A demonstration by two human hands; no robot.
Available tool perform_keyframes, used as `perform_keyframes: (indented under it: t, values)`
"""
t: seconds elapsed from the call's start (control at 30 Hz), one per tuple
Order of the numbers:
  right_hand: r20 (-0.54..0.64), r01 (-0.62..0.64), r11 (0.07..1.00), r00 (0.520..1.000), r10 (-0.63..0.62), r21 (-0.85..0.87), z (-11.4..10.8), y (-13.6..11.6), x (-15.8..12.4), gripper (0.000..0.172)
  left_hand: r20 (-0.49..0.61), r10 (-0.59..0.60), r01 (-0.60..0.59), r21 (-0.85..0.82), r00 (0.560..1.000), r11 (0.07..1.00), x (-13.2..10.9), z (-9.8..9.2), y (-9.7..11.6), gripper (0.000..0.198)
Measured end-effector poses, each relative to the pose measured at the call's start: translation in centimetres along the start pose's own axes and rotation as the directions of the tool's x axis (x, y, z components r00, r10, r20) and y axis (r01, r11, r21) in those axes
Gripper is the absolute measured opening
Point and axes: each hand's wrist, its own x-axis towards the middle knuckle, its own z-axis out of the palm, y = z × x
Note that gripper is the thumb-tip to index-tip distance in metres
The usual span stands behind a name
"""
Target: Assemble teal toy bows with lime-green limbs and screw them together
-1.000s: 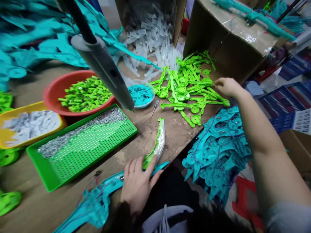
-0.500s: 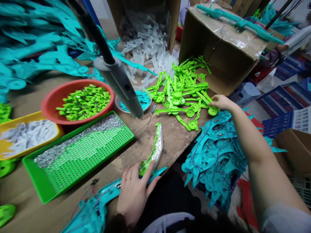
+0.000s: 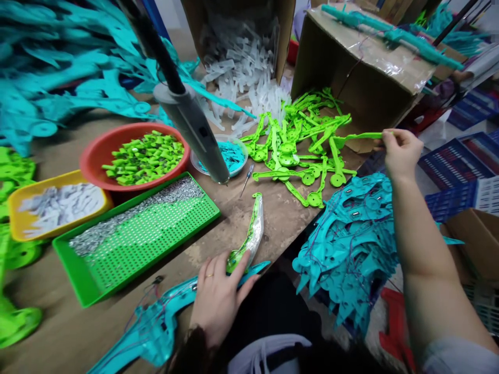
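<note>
My left hand (image 3: 220, 296) lies over a long teal plastic part (image 3: 156, 332) with thin wires, fingers extended and thumb apart. Its fingertips touch a curved bright green piece (image 3: 233, 258) with a clear plastic strip (image 3: 255, 231) along it; the palm hides part of both. Out to the right, my right hand (image 3: 401, 153) pinches the end of a thin green plastic part (image 3: 360, 136) between thumb and fingers. The part's other end reaches over a heap of similar green plastic parts (image 3: 286, 148). An electric screwdriver (image 3: 198, 132) hangs above the table.
A green tray (image 3: 156, 239) holds screws, beside a red bowl (image 3: 91, 174) of small green pieces and a yellow tray (image 3: 19, 221). A small screwdriver (image 3: 246, 181) lies near the heap. Stacked teal parts (image 3: 346, 244) stand off the table's right edge. Cardboard boxes (image 3: 362, 83) stand behind.
My right hand has moved right and slightly up, drawing a green part out from the heap's edge. My left hand stays on the teal part. The view has shifted slightly.
</note>
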Motion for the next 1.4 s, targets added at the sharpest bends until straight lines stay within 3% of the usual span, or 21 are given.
perform_keyframes:
  t: [0.2, 0.27, 0.4, 0.5, 0.63, 0.73, 0.87, 0.97, 1.03, 1.1, 1.2, 1.27, 1.3, 1.37, 1.4]
  values:
    - [-0.024, -0.107, 0.994, 0.994, 0.107, 0.026, 1.6, 0.4, 1.7, 0.001, -0.026, -0.025, 0.024, -0.028, 0.999, 0.999, 0.1, 0.1, 0.3, 0.042]
    - [0.007, -0.100, 0.995, 0.995, 0.100, 0.021, 1.9, 0.7, 1.8, 0.009, -0.030, -0.023, 0.022, -0.030, 0.999, 0.999, 0.2, 0.0, 0.4, 0.042]
    - [0.016, 0.024, 0.999, 1.000, -0.024, -0.034, 1.7, 0.1, 0.9, 0.022, -0.026, -0.026, 0.025, -0.035, 0.999, 0.999, 0.2, 0.0, 0.5, 0.044]
    - [0.047, 0.140, 0.985, 0.990, -0.136, -0.103, 1.3, -1.4, -0.2, 0.022, -0.009, -0.044, 0.043, -0.054, 0.999, 0.998, 0.2, 0.1, 0.5, 0.045]
    - [0.114, 0.204, 0.968, 0.976, -0.188, -0.148, 1.4, -3.3, -0.7, 0.022, 0.013, -0.055, 0.056, -0.065, 0.998, 0.996, 0.1, 0.2, 0.6, 0.045]
    - [0.044, 0.173, 0.984, 0.984, -0.171, -0.051, 1.8, -3.9, -0.2, 0.024, 0.028, -0.069, 0.071, -0.078, 0.997, 0.994, 0.0, 0.3, 0.6, 0.046]
    - [-0.043, 0.109, 0.973, 0.994, -0.103, 0.201, 2.1, -5.1, 0.2, 0.019, 0.029, -0.088, 0.090, -0.121, 0.996, 0.989, -0.2, 0.3, 0.5, 0.046]
    - [0.007, 0.042, 0.945, 0.999, -0.047, 0.323, 1.9, -7.1, -1.5, 0.020, -0.020, -0.139, 0.130, -0.256, 0.990, 0.958, 0.1, -0.2, 0.7, 0.044]
    - [0.153, -0.043, 0.922, 0.988, -0.018, 0.384, 2.0, -8.8, -3.9, 0.024, -0.037, -0.218, 0.182, -0.428, 0.975, 0.885, 1.0, -0.8, 1.2, 0.042]
    - [0.333, -0.149, 0.889, 0.943, -0.004, 0.433, 2.4, -10.3, -7.0, 0.026, 0.002, -0.326, 0.251, -0.641, 0.945, 0.725, 2.3, -1.6, 2.0, 0.046]
    - [0.562, -0.318, 0.833, 0.827, 0.010, 0.453, 3.8, -12.1, -11.7, 0.027, 0.208, -0.424, 0.350, -0.890, 0.882, 0.292, 4.6, -3.0, 3.4, 0.063]
    - [0.687, -0.392, 0.825, 0.726, 0.006, 0.407, 4.7, -12.7, -14.3, 0.030, 0.392, -0.335, 0.426, -0.904, 0.857, 0.033, 5.5, -3.9, 3.9, 0.058]
    - [0.737, -0.402, 0.837, 0.676, -0.001, 0.370, 4.8, -13.0, -15.3, 0.031, 0.459, -0.276, 0.467, -0.883, 0.844, -0.042, 5.5, -4.4, 3.9, 0.051]
    - [0.791, -0.366, 0.881, 0.612, -0.014, 0.299, 4.5, -13.4, -16.8, 0.033, 0.524, -0.242, 0.508, -0.852, 0.817, -0.128, 4.5, -5.7, 3.3, 0.040]
    - [0.795, -0.324, 0.907, 0.606, -0.020, 0.270, 4.0, -13.5, -17.2, 0.033, 0.525, -0.268, 0.501, -0.851, 0.808, -0.159, 3.5, -6.5, 2.7, 0.039]
